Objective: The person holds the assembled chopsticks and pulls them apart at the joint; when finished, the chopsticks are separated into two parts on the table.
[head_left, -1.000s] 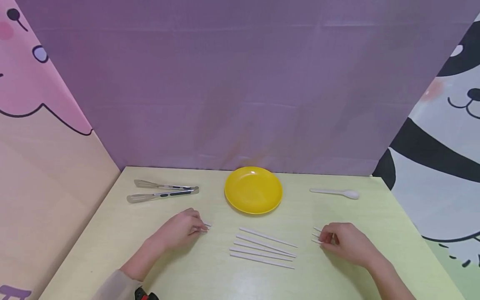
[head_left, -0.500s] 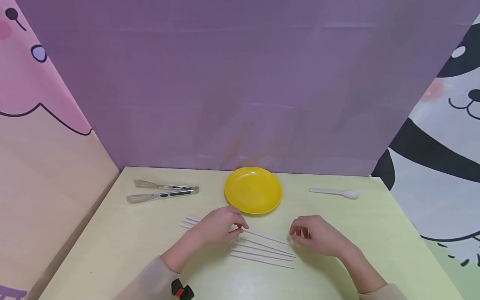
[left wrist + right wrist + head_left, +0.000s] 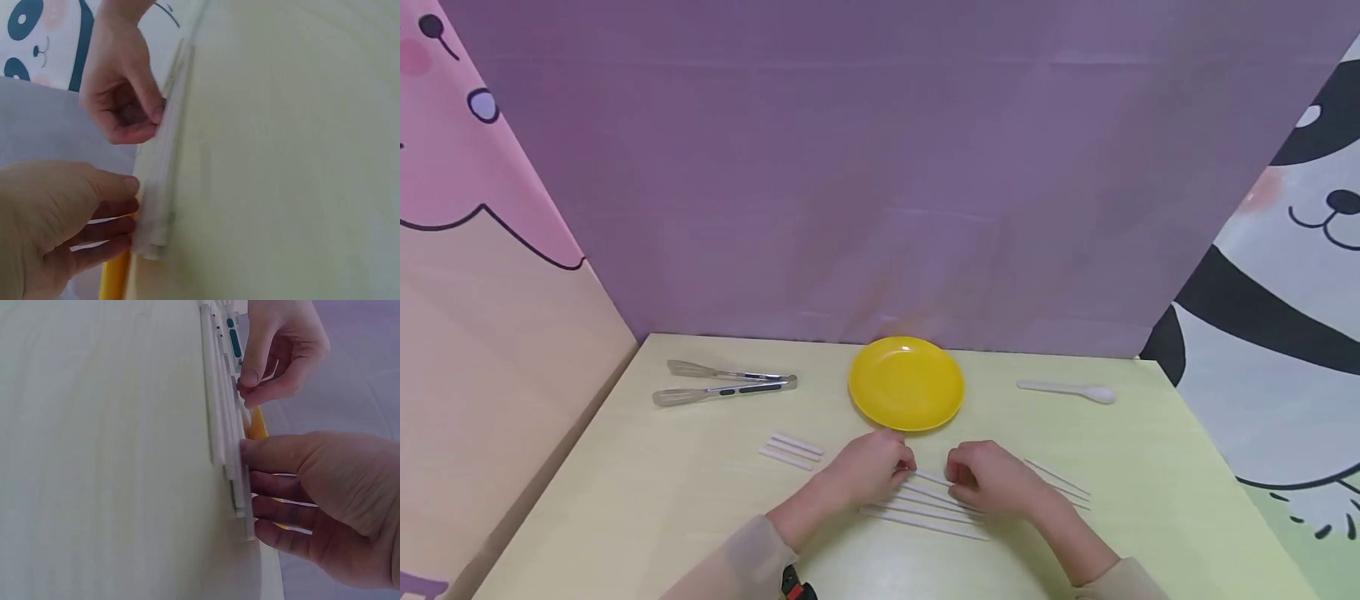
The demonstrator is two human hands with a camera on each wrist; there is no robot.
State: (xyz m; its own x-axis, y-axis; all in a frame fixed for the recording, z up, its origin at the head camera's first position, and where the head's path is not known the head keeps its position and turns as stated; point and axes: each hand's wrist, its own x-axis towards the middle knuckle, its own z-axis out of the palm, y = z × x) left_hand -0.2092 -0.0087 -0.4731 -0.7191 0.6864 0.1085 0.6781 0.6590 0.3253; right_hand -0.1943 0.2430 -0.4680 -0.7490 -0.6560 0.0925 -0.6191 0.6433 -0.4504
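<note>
Several white chopsticks [image 3: 925,523] lie side by side in the middle of the table. My left hand [image 3: 871,468] pinches the farthest chopstick [image 3: 932,477] near its left end, and my right hand [image 3: 996,477] pinches it near its right end. In the right wrist view, the right thumb [image 3: 275,453] lies along that chopstick with the fingertips against it. The left hand [image 3: 284,353] appears farther along it. Short white stick pieces [image 3: 790,451] lie to the left, and thinner pieces [image 3: 1058,477] lie partly behind the right hand and forearm.
A yellow plate [image 3: 906,383] stands just beyond the hands. Metal tongs [image 3: 726,387] lie spread at the back left, a white spoon [image 3: 1067,390] at the back right. A purple backdrop [image 3: 880,183] rises behind the table's far edge.
Both hands have come inward from the short pieces on either side to the middle chopsticks. Those pieces now lie released on the table; the chopsticks show no clear shift.
</note>
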